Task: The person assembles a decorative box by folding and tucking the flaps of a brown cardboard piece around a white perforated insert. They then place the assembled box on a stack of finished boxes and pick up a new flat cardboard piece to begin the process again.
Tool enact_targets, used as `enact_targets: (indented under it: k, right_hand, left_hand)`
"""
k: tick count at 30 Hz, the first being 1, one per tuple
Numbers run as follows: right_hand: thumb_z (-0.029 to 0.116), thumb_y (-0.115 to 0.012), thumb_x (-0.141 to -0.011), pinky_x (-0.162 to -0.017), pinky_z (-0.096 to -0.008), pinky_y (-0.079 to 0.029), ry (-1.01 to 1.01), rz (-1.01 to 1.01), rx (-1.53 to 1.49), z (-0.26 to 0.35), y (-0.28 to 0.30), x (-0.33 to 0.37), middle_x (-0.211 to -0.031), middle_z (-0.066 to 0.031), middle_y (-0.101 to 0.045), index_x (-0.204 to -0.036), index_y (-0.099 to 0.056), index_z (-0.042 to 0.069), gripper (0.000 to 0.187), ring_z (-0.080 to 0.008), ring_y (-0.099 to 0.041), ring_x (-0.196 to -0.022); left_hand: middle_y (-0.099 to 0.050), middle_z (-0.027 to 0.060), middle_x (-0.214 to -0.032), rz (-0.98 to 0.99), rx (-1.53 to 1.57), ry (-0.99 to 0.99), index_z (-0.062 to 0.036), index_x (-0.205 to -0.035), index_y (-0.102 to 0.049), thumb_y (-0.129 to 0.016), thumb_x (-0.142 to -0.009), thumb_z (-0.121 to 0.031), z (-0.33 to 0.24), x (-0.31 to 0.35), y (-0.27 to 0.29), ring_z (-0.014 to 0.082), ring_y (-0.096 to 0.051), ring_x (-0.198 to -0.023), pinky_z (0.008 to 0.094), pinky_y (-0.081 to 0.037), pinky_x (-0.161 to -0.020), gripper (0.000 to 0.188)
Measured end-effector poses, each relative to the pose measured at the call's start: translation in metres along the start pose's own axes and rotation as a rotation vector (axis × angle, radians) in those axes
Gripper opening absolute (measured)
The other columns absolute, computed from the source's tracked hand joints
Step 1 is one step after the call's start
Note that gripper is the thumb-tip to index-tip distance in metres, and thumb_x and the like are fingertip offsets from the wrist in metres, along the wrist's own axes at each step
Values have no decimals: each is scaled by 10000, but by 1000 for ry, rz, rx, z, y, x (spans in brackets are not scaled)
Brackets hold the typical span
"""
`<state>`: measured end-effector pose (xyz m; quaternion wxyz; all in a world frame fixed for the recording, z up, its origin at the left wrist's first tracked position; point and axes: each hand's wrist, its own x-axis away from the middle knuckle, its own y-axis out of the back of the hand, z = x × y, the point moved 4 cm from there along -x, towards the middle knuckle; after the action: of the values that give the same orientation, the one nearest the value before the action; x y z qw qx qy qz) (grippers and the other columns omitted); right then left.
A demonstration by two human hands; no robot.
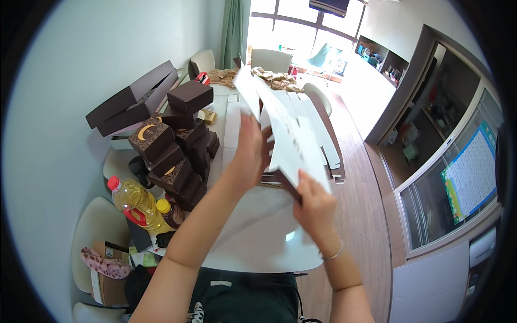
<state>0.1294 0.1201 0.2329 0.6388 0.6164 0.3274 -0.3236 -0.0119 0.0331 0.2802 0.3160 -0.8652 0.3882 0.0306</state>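
Above the table I hold up a cardboard box blank (288, 132), white on the face toward me, with a dark brown strip showing at its lower edge. It is tilted and partly folded, with a flap standing up at the far left. My left hand (249, 153) grips its left side, the fingers partly hidden behind the card. My right hand (315, 207) is closed on the lower right corner, thumb on the white face. Beneath and beyond lie more flat white blanks (318, 134) in a pile on the white table (253, 231).
Dark brown boxes (191, 97), several with a gold crescent, are stacked at the left. Nearer stand an oil bottle (134, 199) with a red cap and a yellow-capped jar (171, 212). Small brown packets (274, 81) cover the far end. Chairs (99, 229) stand around the table.
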Motion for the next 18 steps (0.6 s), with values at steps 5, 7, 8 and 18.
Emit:
enact_targets:
  k: [5,7,8,18]
  right_hand:
    - [-99,-618,-681,-663,-370,-556,-140,-91,-300,24,-38,67,-1103,-201,-677,-781,-477,25,212,-357,-680,-816]
    - [-112,-604,-734,-686,-362,-556,-167,-151,-391,32,-46,80,-1140,-264,-652,-815,-459,28,217,-372,-689,-879]
    - [-110,-603,-744,-695,-357,-557,-190,-164,-443,35,-49,86,-1157,-279,-642,-823,-454,30,219,-375,-691,-903]
    - [-95,-619,-786,-840,-396,-555,-143,-202,-495,52,-66,115,-1207,-332,-595,-937,-334,55,356,-446,-650,-1036]
  left_hand:
    - [-285,121,-1550,74,-224,33,-228,-1571,-38,-216,-717,-959,30,58,24,265,-425,-1303,426,-363,-1061,1138]
    - [-265,131,-1560,32,-321,29,-194,-1569,-15,-243,-627,-1010,30,71,24,279,-401,-1343,447,-359,-1062,1267]
    - [-262,142,-1559,6,-311,21,-158,-1566,3,-234,-644,-998,31,76,28,286,-361,-1384,466,-354,-1067,1270]
    - [-314,164,-1544,36,-270,122,-117,-1544,-190,-195,-854,-839,52,120,88,316,-377,-1389,471,-367,-1070,999]
